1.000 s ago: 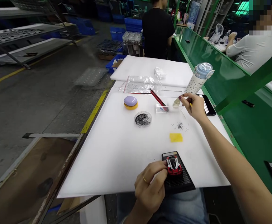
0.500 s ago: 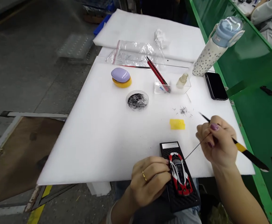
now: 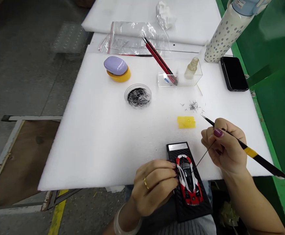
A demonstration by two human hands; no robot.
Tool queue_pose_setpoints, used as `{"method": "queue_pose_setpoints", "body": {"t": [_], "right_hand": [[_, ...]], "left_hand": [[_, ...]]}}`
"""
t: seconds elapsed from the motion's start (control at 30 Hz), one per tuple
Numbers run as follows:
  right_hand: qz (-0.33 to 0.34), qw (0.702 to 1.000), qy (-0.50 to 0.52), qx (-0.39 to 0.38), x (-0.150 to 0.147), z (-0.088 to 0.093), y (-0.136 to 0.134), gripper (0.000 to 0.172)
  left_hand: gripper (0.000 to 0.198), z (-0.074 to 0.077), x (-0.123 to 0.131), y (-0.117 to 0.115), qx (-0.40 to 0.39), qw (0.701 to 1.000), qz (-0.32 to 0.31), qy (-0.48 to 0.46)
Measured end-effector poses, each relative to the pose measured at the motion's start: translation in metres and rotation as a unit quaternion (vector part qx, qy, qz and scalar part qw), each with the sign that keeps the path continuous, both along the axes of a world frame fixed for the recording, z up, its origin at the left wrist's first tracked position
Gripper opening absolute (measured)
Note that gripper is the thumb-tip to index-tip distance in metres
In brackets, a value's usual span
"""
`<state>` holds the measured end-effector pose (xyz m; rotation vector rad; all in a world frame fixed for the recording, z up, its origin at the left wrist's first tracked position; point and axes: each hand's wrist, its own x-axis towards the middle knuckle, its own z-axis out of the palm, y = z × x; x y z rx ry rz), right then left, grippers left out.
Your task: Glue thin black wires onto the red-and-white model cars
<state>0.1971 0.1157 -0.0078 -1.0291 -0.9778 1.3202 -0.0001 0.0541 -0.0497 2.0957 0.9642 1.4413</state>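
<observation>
Red model car [image 3: 186, 180], long axis pointing away, left hand [image 3: 153, 187] gripping black base [image 3: 193, 212]

My red-and-white model car [image 3: 187, 179] sits on its black carbon base [image 3: 206, 207], a fine wire [image 3: 203, 156] reaching its side, black-and-yellow tweezers [image 3: 250, 152] angled nearby.

Model car [image 3: 186, 179] glossy, painted; foam sheet [image 3: 95, 147] matt white; acrylic box [image 3: 181, 80] clear.

Gold ring [image 3: 146, 183] and pale bangle [image 3: 124, 222] on left hand [image 3: 154, 188], plum nail polish [image 3: 217, 132]
</observation>
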Motion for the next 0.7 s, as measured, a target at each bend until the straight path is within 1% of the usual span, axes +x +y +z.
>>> {"method": "queue_pose_setpoints", "body": {"t": [0.13,0.23,0.3,0.37,0.4,0.43,0.47,0.5,0.53,0.57,0.6,0.63,0.7], "right_hand": [[-0.008,1.0,-0.021,-0.004,-0.001,-0.001,0.001,0.046],[-0.011,1.0,-0.021,-0.004,-0.002,-0.002,-0.001,0.047],[-0.012,1.0,-0.017,0.004,0.0,0.001,-0.002,0.047],[-0.041,0.998,-0.038,0.033,0.005,0.008,0.0,0.044],[-0.074,0.993,-0.069,0.063,0.008,0.014,0.004,0.041],[-0.12,0.98,-0.116,0.108,0.012,0.021,0.01,0.037],[-0.174,0.955,-0.173,0.168,0.017,0.028,0.019,0.032],[-0.223,0.918,-0.234,0.231,0.021,0.036,0.03,0.027],[-0.257,0.876,-0.289,0.288,0.024,0.044,0.043,0.024],[-0.272,0.838,-0.336,0.332,0.027,0.052,0.057,0.023],[-0.269,0.813,-0.375,0.356,0.028,0.06,0.072,0.023],[-0.253,0.8,-0.408,0.361,0.029,0.067,0.087,0.025],[-0.215,0.792,-0.455,0.345,0.028,0.074,0.114,0.028]], "left_hand": [[0.013,0.0,0.0,-0.001,-0.018,1.0,0.002,0.009],[0.015,0.0,0.0,-0.002,-0.001,1.0,0.005,0.002],[0.015,0.0,0.0,-0.002,-0.007,1.0,0.006,0.004],[0.015,0.0,0.0,-0.001,-0.012,1.0,0.005,0.004],[0.016,-0.001,0.0,0.0,-0.009,1.0,0.002,0.003],[0.018,-0.001,0.0,0.0,0.001,1.0,-0.002,0.001],[0.02,-0.002,0.0,0.001,0.016,1.0,-0.004,-0.004],[0.021,-0.003,0.0,0.002,0.028,1.0,-0.005,-0.009],[0.021,-0.005,0.001,0.004,0.037,0.999,-0.004,-0.014],[0.021,-0.006,0.001,0.005,0.041,0.999,-0.003,-0.018],[0.02,-0.007,0.002,0.006,0.045,0.999,-0.003,-0.024],[0.02,-0.008,0.003,0.007,0.049,0.998,-0.002,-0.031],[0.021,-0.008,0.004,0.008,0.051,0.998,-0.003,-0.037]]}}
